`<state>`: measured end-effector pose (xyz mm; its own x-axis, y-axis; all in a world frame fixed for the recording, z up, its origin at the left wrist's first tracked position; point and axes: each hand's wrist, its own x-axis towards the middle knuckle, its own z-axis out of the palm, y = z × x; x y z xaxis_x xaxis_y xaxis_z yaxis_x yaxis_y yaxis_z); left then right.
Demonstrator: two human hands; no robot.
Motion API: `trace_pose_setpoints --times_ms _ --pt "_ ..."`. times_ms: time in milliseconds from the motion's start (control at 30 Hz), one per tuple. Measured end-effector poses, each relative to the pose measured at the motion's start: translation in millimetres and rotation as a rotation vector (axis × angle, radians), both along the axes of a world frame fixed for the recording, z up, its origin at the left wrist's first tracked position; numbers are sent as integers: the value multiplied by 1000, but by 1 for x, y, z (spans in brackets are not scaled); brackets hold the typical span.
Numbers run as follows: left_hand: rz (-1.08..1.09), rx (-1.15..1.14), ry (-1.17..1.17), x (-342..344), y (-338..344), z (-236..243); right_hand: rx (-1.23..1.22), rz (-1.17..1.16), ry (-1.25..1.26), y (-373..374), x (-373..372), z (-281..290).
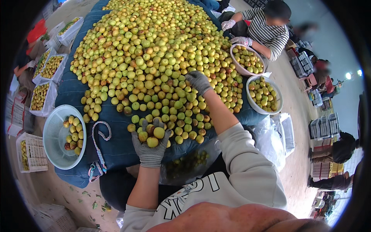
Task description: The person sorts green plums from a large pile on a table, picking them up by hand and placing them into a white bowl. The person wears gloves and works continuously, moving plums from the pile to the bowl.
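A large heap of small round yellow-green fruits [143, 42], some blushed reddish brown, covers a dark blue padded cloth [127, 154]. My left hand [150, 149], in a grey knit glove, is palm up at the near edge of the heap. Several fruits [152, 142] rest in it, cupped by the fingers. Farther out and to the right, my right hand [199, 82] wears the same kind of glove. It lies palm down on the fruits, fingers reaching forward and slightly apart. What is under its palm is hidden.
A pale blue basket [48, 133] with some fruits stands at left, beside a looped cord [110, 131]. A white basin [279, 101] and a pink basin [236, 66] hold fruits at right. A person in stripes [266, 31] sits there. Crates [47, 101] of fruit line the left.
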<state>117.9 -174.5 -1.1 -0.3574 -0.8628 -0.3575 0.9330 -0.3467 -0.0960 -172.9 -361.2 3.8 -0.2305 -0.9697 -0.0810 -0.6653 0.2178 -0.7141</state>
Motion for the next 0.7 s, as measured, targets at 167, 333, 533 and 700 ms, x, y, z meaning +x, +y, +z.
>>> trace_pose_setpoints --times_ms 167,333,533,700 --pt "-4 14 41 8 1 -10 60 82 378 -61 31 31" --pt "-55 -109 80 6 1 -12 430 230 615 -117 43 30" --pt "-43 -89 161 5 3 -9 613 348 656 -129 52 45" --pt "-14 -30 185 1 2 3 197 241 698 -94 28 12"
